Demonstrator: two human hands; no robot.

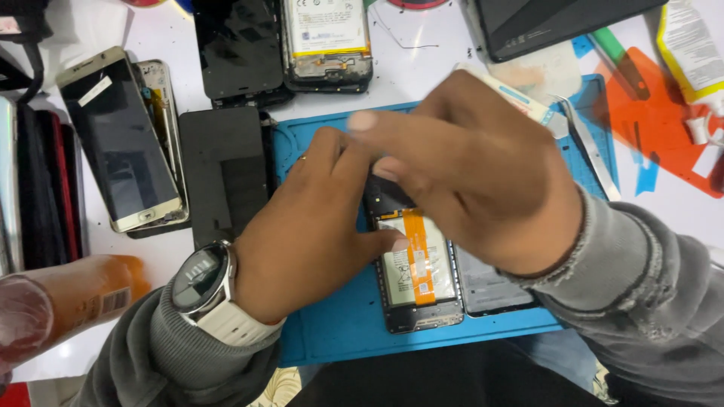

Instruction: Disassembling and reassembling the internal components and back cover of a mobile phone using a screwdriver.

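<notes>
— What's on the far left of your feed?

— An orange bottle (83, 290) at the table (422, 71) edge, then a gold-framed phone (121, 139) lying face up, and a black panel (226, 173) beside the blue mat (339, 324).

— And your hands?

— My left hand (309, 226), with a round watch (202, 277) on a white strap at the wrist, rests flat on the mat. Its thumb presses against the left edge of the opened phone (418, 283), so that grip is steadying, not clenched around anything.

— Where does the phone sit relative to both?

— Between them, partly under them. It lies flat on the mat, back cover off, battery and an orange flex strip (417, 252) showing. Its long axis runs nearly straight away from me, top end tucked under the hands, bottom end pointing towards my body.

— The right?

— My right hand (467, 173) hovers over the phone's upper half, fingers curled down. It's blurred, so I can't tell whether that grip pinches something. A loose dark back cover (486, 286) lies just beside the phone on the right, metal tweezers (592, 147) farther off.
</notes>
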